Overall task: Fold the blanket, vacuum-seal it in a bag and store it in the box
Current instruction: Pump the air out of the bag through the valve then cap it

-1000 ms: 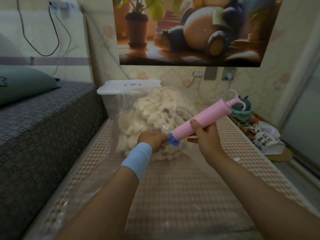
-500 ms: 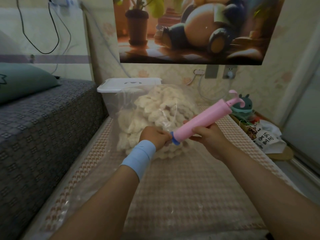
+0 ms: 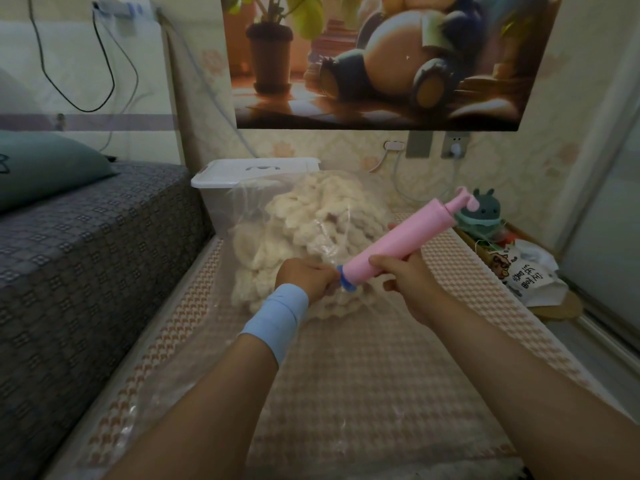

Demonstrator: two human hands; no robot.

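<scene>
A cream fluffy blanket [image 3: 304, 233] is bundled inside a clear vacuum bag [image 3: 242, 341] that lies along the patterned mat. My right hand [image 3: 408, 282] grips the barrel of a pink hand pump [image 3: 398, 244], which tilts up to the right with its handle pushed in. The pump's blue nozzle [image 3: 346, 281] meets the bag at its valve. My left hand [image 3: 304, 277], with a light blue band on the wrist, pinches the bag at the valve, touching the nozzle. A clear storage box with a white lid [image 3: 249, 173] stands behind the blanket.
A bed with a dark patterned cover [image 3: 79, 251] and a green pillow [image 3: 45, 168] runs along the left. To the right lie a green plush toy [image 3: 479, 216] and a printed white bag [image 3: 530, 275]. A sliding door [image 3: 606, 220] closes the right side.
The pump and both hands have stayed at the valve, shifting only slightly. My right hand has re-gripped the barrel a little lower.
</scene>
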